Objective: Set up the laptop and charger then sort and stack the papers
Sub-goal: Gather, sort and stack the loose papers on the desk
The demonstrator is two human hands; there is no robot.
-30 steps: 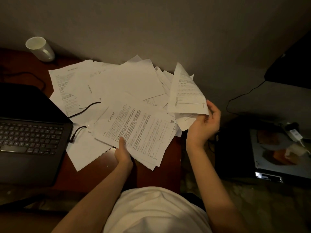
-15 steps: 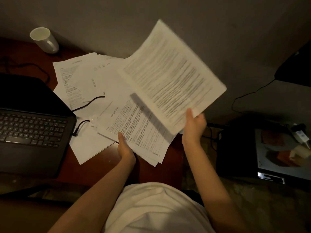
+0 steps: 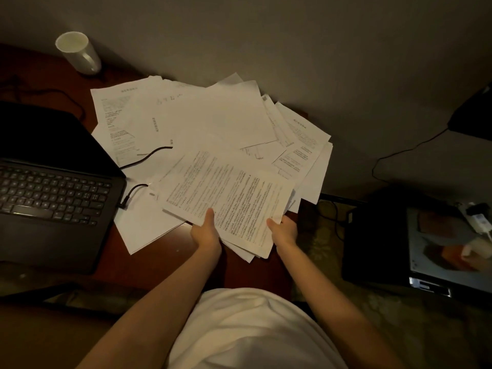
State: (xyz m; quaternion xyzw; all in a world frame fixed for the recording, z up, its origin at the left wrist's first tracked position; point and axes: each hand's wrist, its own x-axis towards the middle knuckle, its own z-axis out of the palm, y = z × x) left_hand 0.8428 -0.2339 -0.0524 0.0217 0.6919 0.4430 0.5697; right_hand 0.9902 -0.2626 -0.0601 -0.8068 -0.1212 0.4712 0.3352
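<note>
Head view: both hands grip one bundle of printed papers (image 3: 226, 198) by its near edge, the left hand (image 3: 206, 233) and right hand (image 3: 283, 231) each with the thumb on top and the fingers curled out of sight beneath. Beyond the fingers, loose sheets (image 3: 199, 115) lie fanned over the red-brown surface (image 3: 165, 251). Left of the left fingers, a charger cable (image 3: 135, 190) runs to the open laptop (image 3: 53, 198). A white mug (image 3: 78, 53) stands far beyond.
</note>
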